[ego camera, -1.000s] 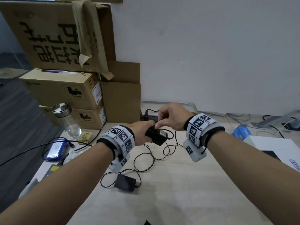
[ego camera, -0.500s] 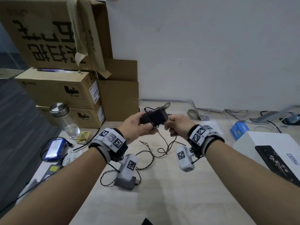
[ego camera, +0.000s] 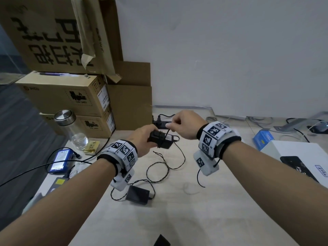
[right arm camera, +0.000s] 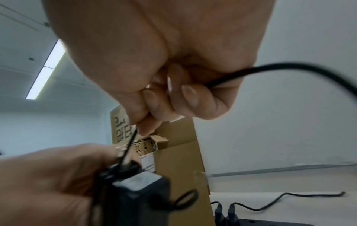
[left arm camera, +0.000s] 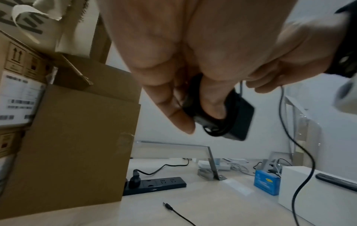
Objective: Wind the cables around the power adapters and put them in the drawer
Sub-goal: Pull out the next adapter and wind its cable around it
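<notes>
My left hand [ego camera: 143,139] grips a black power adapter [ego camera: 160,140] above the desk, fingers curled round its body [left arm camera: 228,116]. Just above it my right hand [ego camera: 179,124] pinches the adapter's thin black cable [right arm camera: 131,142] between thumb and fingers; the cable runs taut down to the adapter [right arm camera: 135,197], and one turn lies round it. The rest of the cable [ego camera: 177,157] hangs in loops onto the desk. A second black adapter [ego camera: 138,194] lies flat on the desk below my left wrist, its cable [ego camera: 156,174] loose around it. No drawer shows.
Stacked cardboard boxes [ego camera: 67,96] fill the back left. A glass bottle [ego camera: 74,130], a blue battery pack [ego camera: 60,160] and a black power strip [left arm camera: 154,185] sit near them. A white box [ego camera: 298,157] and a small blue box [ego camera: 262,139] stand at the right.
My right hand went from below the adapter up and over it, carrying the cable. The left hand lowered the adapter a little and turned it.
</notes>
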